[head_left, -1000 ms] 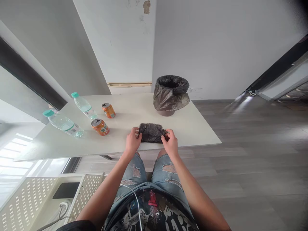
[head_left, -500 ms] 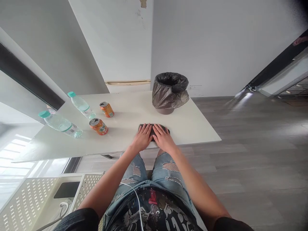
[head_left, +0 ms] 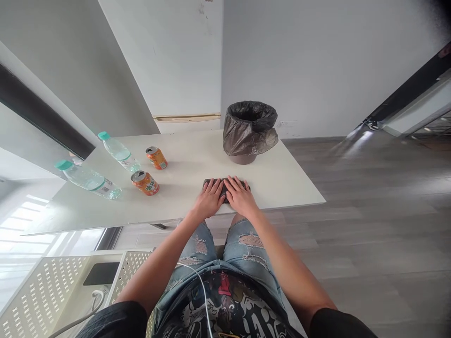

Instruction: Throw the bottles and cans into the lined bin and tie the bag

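Note:
A dark, flat, roughly rectangular item (head_left: 224,189) lies at the near edge of the white table (head_left: 190,183); its kind is mostly hidden by my hands. My left hand (head_left: 209,199) rests flat on its left part, fingers stretched out and pointing away from me. On the right part lies my right hand (head_left: 241,196), palm down with fingers spread, the thumbs close together. Behind the hands stands a small bin (head_left: 244,159) lined with a black plastic bag (head_left: 243,138), its mouth open and one side hanging loose.
Two orange drink cans (head_left: 157,158) stand on the left of the table. Farther left are two clear plastic bottles (head_left: 120,152) with turquoise caps. A cream perforated container (head_left: 45,291) is at lower left, with a white cable (head_left: 202,286) across my lap.
The view has tilted slightly, so the tabletop sits a little higher in the picture. My right hand has shifted slightly on the dark item; my left stays in place.

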Demonstrator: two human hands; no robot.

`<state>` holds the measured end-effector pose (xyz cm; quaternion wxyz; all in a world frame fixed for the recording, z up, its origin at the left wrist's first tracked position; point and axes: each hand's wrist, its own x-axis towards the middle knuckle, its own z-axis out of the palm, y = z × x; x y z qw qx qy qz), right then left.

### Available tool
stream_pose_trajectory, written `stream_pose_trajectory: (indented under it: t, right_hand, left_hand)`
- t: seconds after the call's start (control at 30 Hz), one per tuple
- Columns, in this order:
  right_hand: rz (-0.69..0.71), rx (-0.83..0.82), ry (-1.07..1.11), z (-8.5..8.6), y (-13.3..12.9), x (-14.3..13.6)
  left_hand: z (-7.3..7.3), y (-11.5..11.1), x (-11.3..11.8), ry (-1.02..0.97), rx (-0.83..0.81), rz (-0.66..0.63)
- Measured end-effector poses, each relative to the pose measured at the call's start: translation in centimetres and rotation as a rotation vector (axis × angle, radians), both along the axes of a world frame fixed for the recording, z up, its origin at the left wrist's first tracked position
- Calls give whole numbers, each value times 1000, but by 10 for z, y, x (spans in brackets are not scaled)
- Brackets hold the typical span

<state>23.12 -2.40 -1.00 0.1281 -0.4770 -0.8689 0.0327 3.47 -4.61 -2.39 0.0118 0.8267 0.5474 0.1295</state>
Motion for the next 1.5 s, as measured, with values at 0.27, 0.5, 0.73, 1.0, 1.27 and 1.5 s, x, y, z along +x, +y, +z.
stream_pose_trajectory:
  t: [0.27,0.5,0.73,1.0,1.27,1.5]
  right_hand:
    - [-2,-14,-2,-8,2,2]
    - [5,-35,7,-6,2,2]
    - [5,-39,-8,-6,1,2]
    - [10,-30,-16,-7,2,2]
    - [10,-29,-10,-9,3,2]
    - [12,-42,-12,-8,3,3]
  left_hand:
    - [-3,1,0,-45,9,-7]
    - [-2,2,-1,-56,-30,-9]
    - [-1,1,0,-46,-35,1]
    - [-1,0,1,-53,-22,4]
    - [-2,0,1,-72,-10,5]
    - [1,1,1,-73,-52,2]
